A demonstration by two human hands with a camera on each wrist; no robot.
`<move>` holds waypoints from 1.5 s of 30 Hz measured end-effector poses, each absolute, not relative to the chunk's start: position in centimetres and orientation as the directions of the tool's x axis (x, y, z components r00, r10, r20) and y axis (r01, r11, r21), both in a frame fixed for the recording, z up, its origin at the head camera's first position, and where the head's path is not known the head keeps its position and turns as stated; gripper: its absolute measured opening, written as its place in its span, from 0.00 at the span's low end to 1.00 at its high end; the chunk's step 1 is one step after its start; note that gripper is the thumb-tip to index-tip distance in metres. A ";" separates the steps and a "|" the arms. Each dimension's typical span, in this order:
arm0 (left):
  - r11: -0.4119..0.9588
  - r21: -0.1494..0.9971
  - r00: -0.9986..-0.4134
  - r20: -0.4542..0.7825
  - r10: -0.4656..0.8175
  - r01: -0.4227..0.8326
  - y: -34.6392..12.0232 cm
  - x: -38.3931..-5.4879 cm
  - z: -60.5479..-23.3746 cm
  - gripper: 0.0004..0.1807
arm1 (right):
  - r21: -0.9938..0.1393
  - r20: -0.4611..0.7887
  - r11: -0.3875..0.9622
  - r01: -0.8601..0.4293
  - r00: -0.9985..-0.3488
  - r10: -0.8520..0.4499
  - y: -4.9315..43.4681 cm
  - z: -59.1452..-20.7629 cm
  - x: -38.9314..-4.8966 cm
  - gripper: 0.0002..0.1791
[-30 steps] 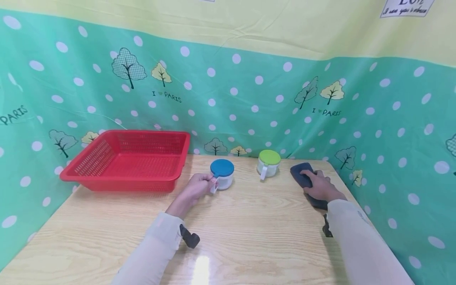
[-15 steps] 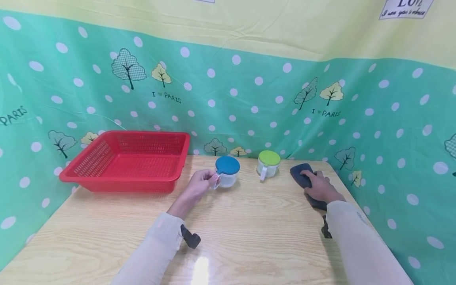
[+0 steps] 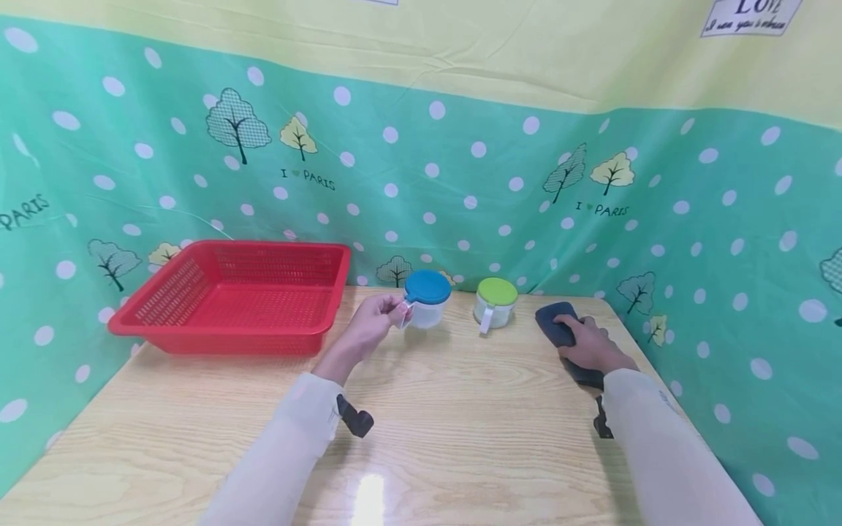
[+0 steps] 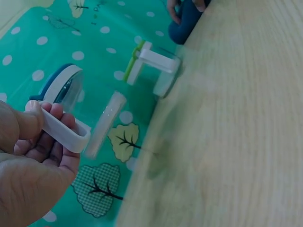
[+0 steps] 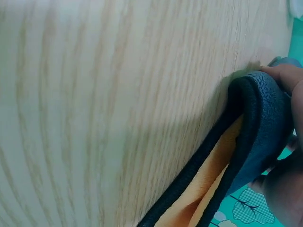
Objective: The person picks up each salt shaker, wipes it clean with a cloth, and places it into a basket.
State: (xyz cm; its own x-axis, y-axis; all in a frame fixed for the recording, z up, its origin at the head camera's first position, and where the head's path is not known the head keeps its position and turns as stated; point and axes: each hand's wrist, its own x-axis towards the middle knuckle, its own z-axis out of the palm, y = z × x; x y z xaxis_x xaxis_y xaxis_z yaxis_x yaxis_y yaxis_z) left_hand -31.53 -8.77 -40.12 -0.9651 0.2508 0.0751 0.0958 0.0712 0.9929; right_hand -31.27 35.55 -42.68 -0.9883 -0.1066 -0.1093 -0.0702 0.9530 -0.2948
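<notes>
Nearest the camera, two pale sleeves, the left sleeve (image 3: 283, 431) and the right sleeve (image 3: 664, 446), reach forward over a wood-grain surface (image 3: 473, 416), a black wrist mount (image 3: 355, 418) showing at the left cuff. On the person's right, the right hand (image 3: 592, 347) grips a folded navy cloth (image 3: 555, 323) near the side of the surface, thumb and fingers closed about its fold; the right wrist view shows a yellow-orange inner side.

Farther out and left of centre, the left hand (image 3: 373, 320) holds a blue-lidded jar (image 3: 427, 294) by its white handle (image 4: 75, 142), the thumb pressed on the handle and the fingers curled around it. The jar hangs clear of the surface, upright or close to it, lid on, between a red basket and a second jar. The step in hand appears to be holding the jar aloft by its handle while the other hand has the cloth; the next move seems to call for a firm pinch and a level wrist, since all the jar's weight hangs to one side of the fingers, and for care around its neighbour.

That neighbour, a green-lidded jar (image 3: 497, 301), stands upright on the surface near the far edge, its handle turned toward the person, touched by neither hand. To the left sits the perforated red basket (image 3: 224, 342). Behind everything hangs a green and yellow curtain (image 3: 408, 164) printed with dots, trees and lettering.
</notes>
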 end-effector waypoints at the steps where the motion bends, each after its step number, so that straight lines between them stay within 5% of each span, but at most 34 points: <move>1: 0.070 0.992 -0.963 0.080 0.256 0.101 -8.7 -31.7 -39.9 0.08 | -0.294 -0.108 0.953 -0.071 -0.988 -0.106 35.5 -42.6 -31.2 0.36; 45: -0.136 0.984 -0.956 0.149 0.253 0.117 -6.0 -33.0 -38.9 0.09 | -0.278 0.063 0.939 -0.201 -0.979 -0.191 35.9 -42.6 -31.7 0.36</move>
